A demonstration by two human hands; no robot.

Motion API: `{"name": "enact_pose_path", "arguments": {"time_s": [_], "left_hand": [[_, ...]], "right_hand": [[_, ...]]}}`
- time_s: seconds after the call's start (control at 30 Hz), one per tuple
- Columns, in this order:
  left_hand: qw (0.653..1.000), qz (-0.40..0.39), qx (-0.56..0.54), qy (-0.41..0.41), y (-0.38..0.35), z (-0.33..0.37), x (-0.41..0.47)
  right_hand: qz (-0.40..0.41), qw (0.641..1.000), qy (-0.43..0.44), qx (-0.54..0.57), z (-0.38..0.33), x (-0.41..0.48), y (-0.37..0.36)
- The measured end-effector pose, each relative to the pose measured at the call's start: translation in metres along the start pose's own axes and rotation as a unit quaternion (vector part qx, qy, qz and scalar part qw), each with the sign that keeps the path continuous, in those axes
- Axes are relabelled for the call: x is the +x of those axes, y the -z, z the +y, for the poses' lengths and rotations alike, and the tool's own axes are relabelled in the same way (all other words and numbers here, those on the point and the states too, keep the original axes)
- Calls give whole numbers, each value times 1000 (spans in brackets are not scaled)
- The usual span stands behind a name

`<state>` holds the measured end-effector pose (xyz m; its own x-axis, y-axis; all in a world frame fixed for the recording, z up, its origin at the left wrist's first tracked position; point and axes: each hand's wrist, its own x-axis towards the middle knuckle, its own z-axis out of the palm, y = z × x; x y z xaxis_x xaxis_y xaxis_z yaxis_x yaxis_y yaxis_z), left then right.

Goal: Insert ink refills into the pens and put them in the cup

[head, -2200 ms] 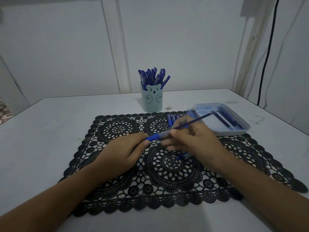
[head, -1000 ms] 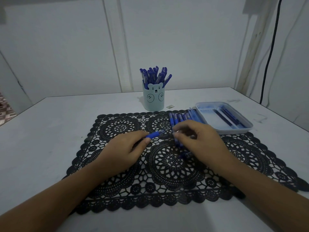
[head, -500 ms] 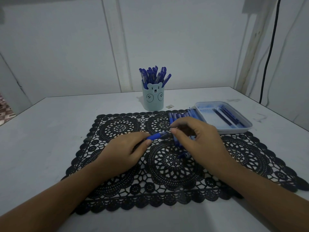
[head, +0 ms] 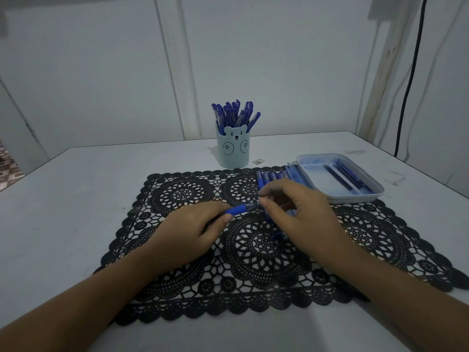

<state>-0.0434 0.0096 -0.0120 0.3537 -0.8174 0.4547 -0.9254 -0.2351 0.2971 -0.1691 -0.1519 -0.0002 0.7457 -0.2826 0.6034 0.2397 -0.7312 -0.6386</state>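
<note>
Head view: left hand [head: 193, 231] and right hand [head: 300, 212] hide both pen [head: 239, 209] ends.

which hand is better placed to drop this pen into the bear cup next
Left, probably. The left hand grips the pen by its barrel, and the cup stands just beyond it; the right hand only pinches the tip end.

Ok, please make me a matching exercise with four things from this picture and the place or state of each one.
Things:
1. bear cup
2. tray
3. lace mat
4. blue pen

States:
A. black, spread flat
B. held in the left hand
C. stands at the back, full of pens
D. far right, holds refills

Pairs: 1-C, 2-D, 3-A, 4-B
</note>
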Motion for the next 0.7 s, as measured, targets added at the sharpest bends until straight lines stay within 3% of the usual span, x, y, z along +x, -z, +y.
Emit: {"name": "enact_pose_path", "arguments": {"time_s": [0.5, 0.7], "left_hand": [[1000, 10, -21, 21, 0, -2, 1], [1000, 9, -12, 10, 0, -2, 0]], "right_hand": [[33, 997, -61, 40, -1, 1, 7], [-10, 998, -46, 34, -2, 0, 4]]}}
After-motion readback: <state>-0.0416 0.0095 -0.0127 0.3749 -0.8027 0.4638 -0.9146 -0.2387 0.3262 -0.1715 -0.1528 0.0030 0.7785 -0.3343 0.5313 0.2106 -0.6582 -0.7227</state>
